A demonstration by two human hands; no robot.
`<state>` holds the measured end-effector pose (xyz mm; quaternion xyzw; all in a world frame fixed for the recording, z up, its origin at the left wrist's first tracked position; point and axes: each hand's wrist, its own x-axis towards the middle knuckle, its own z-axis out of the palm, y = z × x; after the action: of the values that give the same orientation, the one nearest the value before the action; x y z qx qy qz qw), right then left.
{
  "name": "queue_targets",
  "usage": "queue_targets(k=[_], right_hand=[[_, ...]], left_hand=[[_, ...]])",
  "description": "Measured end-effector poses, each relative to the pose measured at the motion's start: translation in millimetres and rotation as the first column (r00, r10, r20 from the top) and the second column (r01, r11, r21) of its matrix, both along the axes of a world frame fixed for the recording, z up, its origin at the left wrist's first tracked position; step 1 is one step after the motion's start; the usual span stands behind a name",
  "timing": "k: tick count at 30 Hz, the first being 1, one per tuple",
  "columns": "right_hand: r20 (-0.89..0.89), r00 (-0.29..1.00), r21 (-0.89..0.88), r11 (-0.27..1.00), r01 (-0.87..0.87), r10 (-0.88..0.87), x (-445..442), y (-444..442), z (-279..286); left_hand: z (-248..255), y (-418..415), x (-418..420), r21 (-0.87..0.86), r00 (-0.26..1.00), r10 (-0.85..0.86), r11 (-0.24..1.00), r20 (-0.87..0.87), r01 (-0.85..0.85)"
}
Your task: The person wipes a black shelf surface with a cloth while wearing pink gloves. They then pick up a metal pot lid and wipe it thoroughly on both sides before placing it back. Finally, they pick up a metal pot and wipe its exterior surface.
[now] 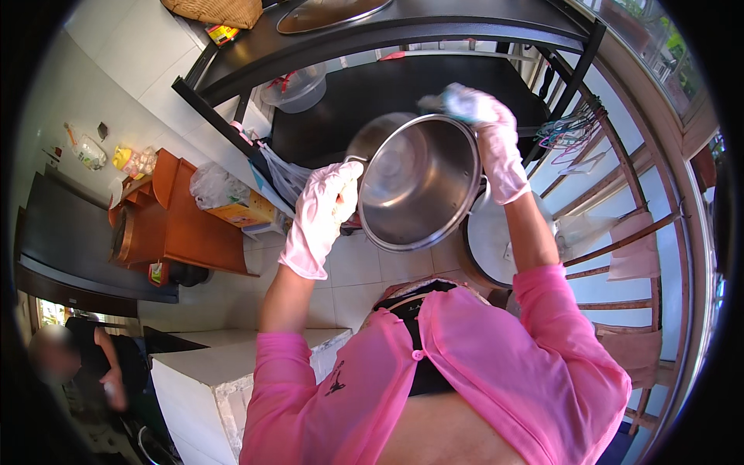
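My left hand [328,212], in a pale pink rubber glove, grips the left loop handle of a stainless steel pot [430,186]. The pot is tilted, its open mouth facing me, and its inside looks bare. My right hand [485,119], gloved alike, is at the pot's upper right, with its fingers closed on a blurred greenish-white cloth [450,103] by the outer wall. The second loop handle sticks out at the right of the rim, below my right wrist.
A black metal shelf rack [407,35] stands ahead, a glass lid [331,13] on top and a clear plastic tub [296,90] lower down. A round white-topped container [494,238] is at right. Wire hangers [572,131] hang on window bars. A person [110,360] is at lower left.
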<state>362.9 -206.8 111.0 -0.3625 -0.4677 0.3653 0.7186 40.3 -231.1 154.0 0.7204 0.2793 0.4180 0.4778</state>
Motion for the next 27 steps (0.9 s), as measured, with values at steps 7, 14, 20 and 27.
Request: queue_targets(k=[7,14,20,27], right_hand=[[-0.445,0.862,0.082,0.970,-0.231,0.243,-25.8,-47.1,-15.8],[0.038,0.961,-0.268,0.924,0.273,-0.273,-107.1,40.1,-9.7],[0.810,0.529,-0.035,0.922,-0.386,0.252,-136.2,4.0,-25.9],[0.194,0.863,-0.195,0.880,-0.433,0.467,-66.6,50.8,-55.8]], left_hand=[[0.0,-3.0,-8.3,0.108,0.983,0.181,0.978,-0.001,-0.180],[49.2,-22.8,26.2,-0.514,0.959,0.116,0.857,0.260,0.035],[38.1,9.9,7.5,-0.587,0.844,0.090,0.757,0.529,0.287],[33.6,6.9,1.9,-0.606,0.749,0.080,0.647,0.658,0.464]])
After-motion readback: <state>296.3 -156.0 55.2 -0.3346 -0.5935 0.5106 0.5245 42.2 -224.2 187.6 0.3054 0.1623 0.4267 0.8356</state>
